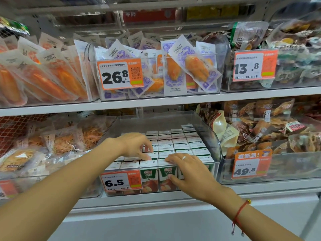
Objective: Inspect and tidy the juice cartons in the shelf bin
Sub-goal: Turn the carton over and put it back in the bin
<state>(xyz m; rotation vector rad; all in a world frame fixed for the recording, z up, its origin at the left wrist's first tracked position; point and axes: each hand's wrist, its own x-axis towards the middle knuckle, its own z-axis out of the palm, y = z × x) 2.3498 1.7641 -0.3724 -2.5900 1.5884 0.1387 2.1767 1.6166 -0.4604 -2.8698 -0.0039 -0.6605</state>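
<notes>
Both hands reach into the clear shelf bin (211,136) on the lower shelf: the left hand (137,145) hangs over the juice cartons (173,145) with its fingers bent downward, the tips touching the white carton tops in the second row from the front, and whether it pinches one I cannot tell. To its right, the right hand (189,171), wearing a ring (183,157), lies with fingers spread nearly flat across the tops of the front-row cartons, its thumb against a carton's front at the bin's front wall; a red cord bracelet (238,214) circles that wrist. Standing upright in tight rows, the cartons fill the bin; the front ones show green faces reading "100%" above fruit pictures. On the bin's front, left of those faces, an orange price tag (121,182) reads "6.5". Directly above the bin, a tub of purple-and-white snack packets (191,66) carries a tag (119,74) marked "26.8" with a QR code. Up and to the right of the bin a tag (254,66) reads "13.8", and just right of it another tag (251,166) reads "49.8".
</notes>
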